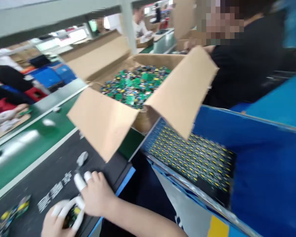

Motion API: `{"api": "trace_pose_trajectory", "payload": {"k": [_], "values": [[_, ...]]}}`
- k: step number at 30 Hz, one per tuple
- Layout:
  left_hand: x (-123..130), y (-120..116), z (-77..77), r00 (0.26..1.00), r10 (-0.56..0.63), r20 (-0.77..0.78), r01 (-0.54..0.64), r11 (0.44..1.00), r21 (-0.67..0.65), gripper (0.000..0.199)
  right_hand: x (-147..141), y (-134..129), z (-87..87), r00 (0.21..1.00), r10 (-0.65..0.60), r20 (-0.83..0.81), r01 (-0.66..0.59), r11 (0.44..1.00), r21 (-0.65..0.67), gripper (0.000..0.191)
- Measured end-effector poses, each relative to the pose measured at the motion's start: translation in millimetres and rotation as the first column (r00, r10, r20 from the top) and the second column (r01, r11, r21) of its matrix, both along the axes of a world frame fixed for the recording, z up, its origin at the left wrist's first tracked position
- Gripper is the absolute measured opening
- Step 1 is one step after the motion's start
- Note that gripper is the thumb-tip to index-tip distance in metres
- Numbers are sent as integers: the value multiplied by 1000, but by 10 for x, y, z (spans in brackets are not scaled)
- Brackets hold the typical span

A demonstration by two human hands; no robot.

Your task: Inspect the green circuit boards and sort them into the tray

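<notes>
My left hand [61,219], with white finger covers, is closed around a small circuit board [75,212] with a yellow component. Just above it is my right hand [96,194], also wearing white finger covers. Its thumb reaches the left fingers, while its other fingers stretch apart over the black mat [64,164]; I see nothing in them. A small pale grey object [82,159] lies beyond the right fingertips, too blurred to name. More circuit boards [14,212] with yellow parts rest on the mat at the lower left.
A flapped cardboard box [120,121] holds many loose green boards. To the right, a blue bin [266,171] contains neat rows of boards [192,154]. A green work surface [34,131] runs along the left. A person in black [244,62] sits beyond; others work farther back.
</notes>
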State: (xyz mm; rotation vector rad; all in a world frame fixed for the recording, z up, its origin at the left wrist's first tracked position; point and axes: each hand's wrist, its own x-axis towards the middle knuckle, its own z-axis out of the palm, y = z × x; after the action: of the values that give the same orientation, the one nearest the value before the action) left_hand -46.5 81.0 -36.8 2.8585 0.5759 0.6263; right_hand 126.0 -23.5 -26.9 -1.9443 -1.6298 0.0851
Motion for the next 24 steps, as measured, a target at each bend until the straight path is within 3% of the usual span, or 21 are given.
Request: {"api": "trace_pose_trajectory", "payload": {"k": [2,5,8,12,17,20,22,24], "values": [[-118,-72,0,1000,21,21,-23,992,127,19,-1,-15,16,1000,24,-5,-24,1000,12,70],[-239,-182,43,996,91,17,-92,979,184,21,-34,-17,9,998,64,-11,-64,998,-16,82],[-360,-265,89,975,221,26,-223,967,120,22,-54,-31,-21,997,78,-2,-78,995,-69,85],[-483,-298,116,942,327,81,-331,943,37,26,-7,-66,-67,999,18,-40,-21,998,-52,68],[-505,-282,122,922,356,150,-349,934,-73,33,9,-132,-18,949,16,-316,-2,999,45,62],[-465,-313,124,923,344,172,-320,935,-151,36,-55,-183,68,760,22,-650,33,997,73,65],[-419,-380,140,914,350,207,-303,925,-227,36,-95,-231,129,536,48,-843,34,996,79,65],[-349,-491,175,880,402,254,-279,869,-408,38,-109,-304,193,285,38,-958,12,999,44,59]]}}
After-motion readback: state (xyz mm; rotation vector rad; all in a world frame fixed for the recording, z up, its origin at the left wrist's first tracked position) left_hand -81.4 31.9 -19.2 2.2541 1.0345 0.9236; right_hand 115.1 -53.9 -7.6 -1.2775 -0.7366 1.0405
